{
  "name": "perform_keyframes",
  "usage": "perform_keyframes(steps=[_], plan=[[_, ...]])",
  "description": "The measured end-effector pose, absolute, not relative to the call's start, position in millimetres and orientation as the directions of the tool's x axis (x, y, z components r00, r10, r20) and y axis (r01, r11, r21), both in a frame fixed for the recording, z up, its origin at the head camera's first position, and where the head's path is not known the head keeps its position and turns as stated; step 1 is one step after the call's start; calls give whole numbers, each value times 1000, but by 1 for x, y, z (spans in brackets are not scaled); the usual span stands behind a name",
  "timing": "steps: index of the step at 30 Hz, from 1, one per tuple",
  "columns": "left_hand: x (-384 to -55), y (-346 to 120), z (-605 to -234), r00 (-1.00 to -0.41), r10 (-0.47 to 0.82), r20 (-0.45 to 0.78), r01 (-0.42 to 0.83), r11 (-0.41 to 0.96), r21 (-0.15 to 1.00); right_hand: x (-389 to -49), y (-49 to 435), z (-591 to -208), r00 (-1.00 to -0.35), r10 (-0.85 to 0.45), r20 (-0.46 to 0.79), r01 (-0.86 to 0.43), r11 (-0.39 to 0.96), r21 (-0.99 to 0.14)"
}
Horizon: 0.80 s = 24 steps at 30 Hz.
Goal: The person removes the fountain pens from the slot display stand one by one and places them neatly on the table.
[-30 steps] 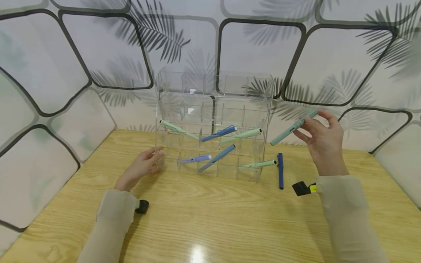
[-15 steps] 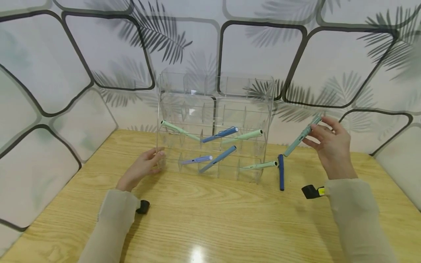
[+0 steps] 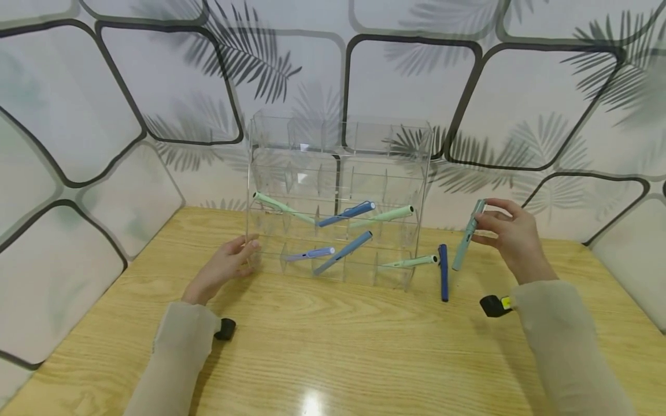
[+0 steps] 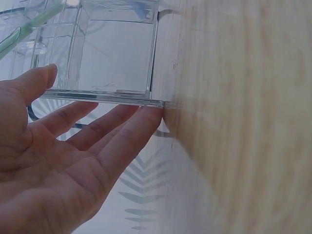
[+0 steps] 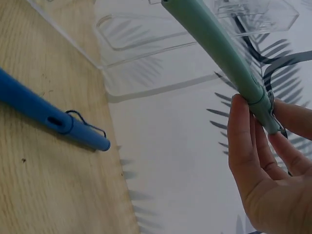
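Note:
My right hand (image 3: pixel 515 237) pinches a teal pen (image 3: pixel 468 236) near its clip end, off the table and right of the clear acrylic rack (image 3: pixel 382 277). In the right wrist view the teal pen (image 5: pixel 219 48) slants up from the fingertips (image 5: pixel 239 105). A dark blue pen (image 3: pixel 444 271) lies on the table between the rack and that hand. My left hand (image 3: pixel 226 263) grips the rack's lower left side; in the left wrist view the thumb is on one side of the clear wall (image 4: pixel 102 96) and the fingers on the other.
Slanting in the rack's lower compartments are several pens: light green (image 3: pixel 283 207), blue (image 3: pixel 347 214), pale green (image 3: pixel 385 215), lavender (image 3: pixel 310 253), grey-blue (image 3: pixel 343 252) and another green (image 3: pixel 411 262). A patterned wall (image 3: pixel 406 86) stands close behind. The wooden table (image 3: pixel 333 346) extends in front.
My right hand first moved right, then slightly back left. The teal pen has swung from a shallow slant to nearly upright, its lower end dropping. My left hand stays at the rack.

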<state>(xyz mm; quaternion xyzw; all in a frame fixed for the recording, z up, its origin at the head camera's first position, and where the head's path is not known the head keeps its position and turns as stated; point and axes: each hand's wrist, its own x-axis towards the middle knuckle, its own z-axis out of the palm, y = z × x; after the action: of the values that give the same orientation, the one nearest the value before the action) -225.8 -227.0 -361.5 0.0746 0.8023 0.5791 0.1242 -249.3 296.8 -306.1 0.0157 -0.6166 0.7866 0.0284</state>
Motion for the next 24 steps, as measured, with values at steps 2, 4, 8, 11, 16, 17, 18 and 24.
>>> perform_keyframes(steps=[2,4,8,11,16,17,18,24], plan=[[-226,-227,-362,-958,263,-113,-25,316,948,-251,299,-310,-999,11,53,-54,-173,-983],[-226,-227,-362,-958,264,-113,-24,316,949,-253,300,-314,-999,-6,46,-45,-113,-993],[-226,-227,-363,-957,270,-110,-18,321,947,-255,305,-320,-999,-41,16,-15,-22,-1000],[-227,-227,-364,-956,274,-109,-17,317,948,-258,308,-325,-998,-62,-24,20,67,-998],[-227,-227,-363,-956,272,-112,-24,309,951,-263,312,-333,-994,-86,-73,51,236,-970],[-227,-227,-363,-956,271,-113,-25,310,950,-264,313,-335,-993,-89,-78,52,258,-965],[-227,-227,-363,-956,270,-114,-26,310,950,-264,313,-336,-993,-90,-82,54,276,-959],[-226,-228,-363,-957,266,-117,-29,314,949,-267,314,-343,-989,-103,-110,69,345,-936]])
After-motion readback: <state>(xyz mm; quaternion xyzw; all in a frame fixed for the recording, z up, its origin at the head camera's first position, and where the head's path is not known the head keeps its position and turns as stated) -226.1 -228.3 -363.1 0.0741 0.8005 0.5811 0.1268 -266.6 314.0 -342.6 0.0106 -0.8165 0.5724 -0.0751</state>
